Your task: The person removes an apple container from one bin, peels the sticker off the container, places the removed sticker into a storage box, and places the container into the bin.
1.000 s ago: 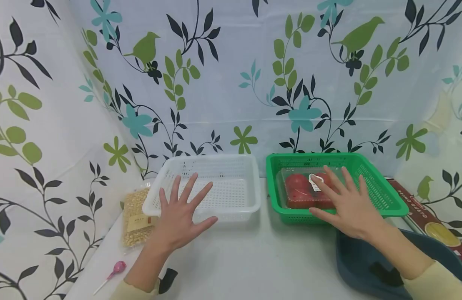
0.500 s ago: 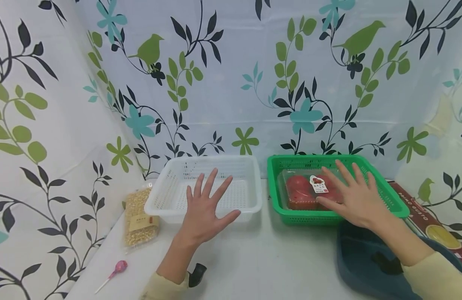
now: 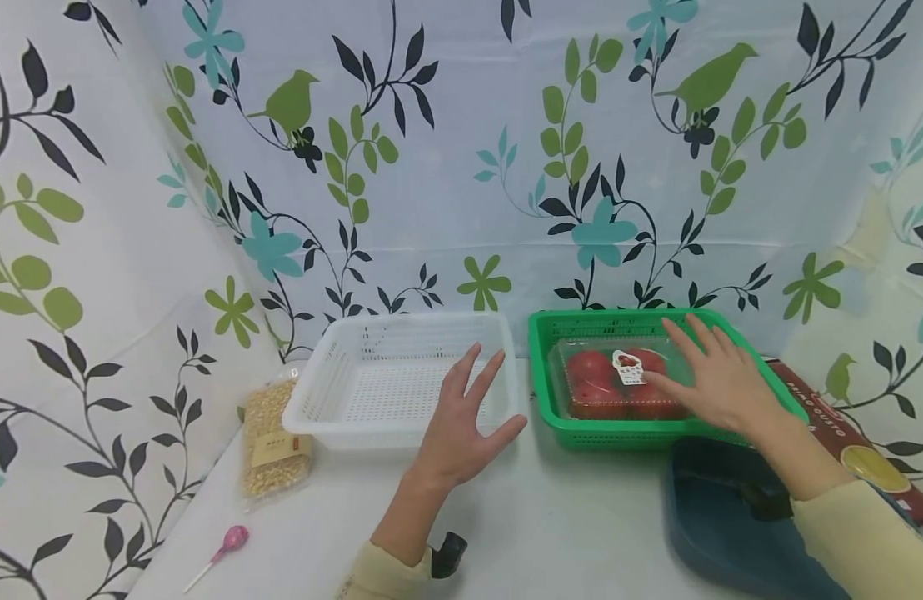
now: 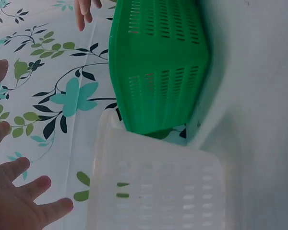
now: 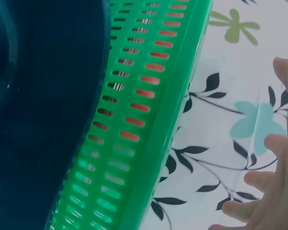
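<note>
My left hand (image 3: 458, 433) hovers over the front right part of a white plastic basket (image 3: 341, 427), fingers spread, holding nothing. My right hand (image 3: 720, 375) is above the right side of a green plastic basket (image 3: 540, 358), its fingers spread and also holding nothing. Inside the green basket lies a clear plastic box of tomatoes (image 3: 592, 387) with a white label on its lid. In the left wrist view the ends of the white basket (image 4: 158, 191) and the green basket (image 4: 158, 57) stand close together. The right wrist view has the green basket's slotted side (image 5: 134, 105) beside my fingers.
A bag of yellow kernels (image 3: 270, 446) leans by the white basket's left side. In front of it lies a pink lollipop (image 3: 235, 537). A dark blue bin (image 3: 720, 533) stands at the front right, with a dark red packet (image 3: 866, 450) behind it.
My left hand has moved right across the front of the white basket. The right hand has shifted slightly right, uncovering more of the tomato box.
</note>
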Tool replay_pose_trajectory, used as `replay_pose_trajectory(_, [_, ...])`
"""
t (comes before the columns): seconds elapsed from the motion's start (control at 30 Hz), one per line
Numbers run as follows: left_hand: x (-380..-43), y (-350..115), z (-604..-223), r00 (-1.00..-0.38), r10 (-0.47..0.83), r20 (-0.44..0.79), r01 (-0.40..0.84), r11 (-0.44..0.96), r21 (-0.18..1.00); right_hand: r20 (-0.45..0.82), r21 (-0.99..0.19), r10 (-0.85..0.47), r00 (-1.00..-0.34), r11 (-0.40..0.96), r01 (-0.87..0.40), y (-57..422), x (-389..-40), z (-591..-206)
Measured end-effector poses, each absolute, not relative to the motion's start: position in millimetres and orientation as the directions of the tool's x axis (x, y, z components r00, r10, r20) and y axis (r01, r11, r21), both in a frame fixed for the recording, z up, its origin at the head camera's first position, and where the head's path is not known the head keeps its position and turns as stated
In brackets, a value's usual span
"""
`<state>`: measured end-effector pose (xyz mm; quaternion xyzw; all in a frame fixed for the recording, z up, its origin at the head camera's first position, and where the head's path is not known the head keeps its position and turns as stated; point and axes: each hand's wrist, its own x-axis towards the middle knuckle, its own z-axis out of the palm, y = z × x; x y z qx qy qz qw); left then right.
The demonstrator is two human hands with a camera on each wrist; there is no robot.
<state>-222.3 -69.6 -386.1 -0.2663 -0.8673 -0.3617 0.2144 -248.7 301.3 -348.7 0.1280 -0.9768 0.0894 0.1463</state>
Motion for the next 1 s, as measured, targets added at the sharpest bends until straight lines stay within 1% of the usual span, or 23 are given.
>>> replay_pose_trajectory(0.17, [-222,-54,-395,-0.779,0.290,0.556,0.618,0.505,0.603,0.276,-0.221,-0.192,-0.942,0.941,-0.257,310,-258,-350])
replay_pose_trajectory(0.3, [-222,-44,-401,-0.782,0.267,0.563,0.619,0.428,0.658,0.219,-0.303,-0.163,-0.962,0.926,-0.226,318,-267,-348])
replay_pose_trajectory(0.43, [-223,-36,-406,-0.804,0.250,0.540,0.595,0.359,0.719,0.153,-0.368,-0.147,-0.977,0.909,-0.194,325,-276,-344])
replay_pose_trajectory(0.67, [-220,-22,-410,-0.824,0.246,0.510,0.558,0.205,0.804,0.015,-0.422,-0.115,-0.993,0.900,-0.110,334,-289,-340])
replay_pose_trajectory(0.83, [-218,-12,-413,-0.850,0.242,0.468,0.510,0.157,0.845,-0.094,-0.485,-0.079,-0.992,0.874,-0.024,339,-291,-341])
replay_pose_trajectory(1.0, [-217,-4,-419,-0.883,0.206,0.422,0.451,0.123,0.884,-0.180,-0.570,-0.083,-0.980,0.821,0.035,342,-294,-345])
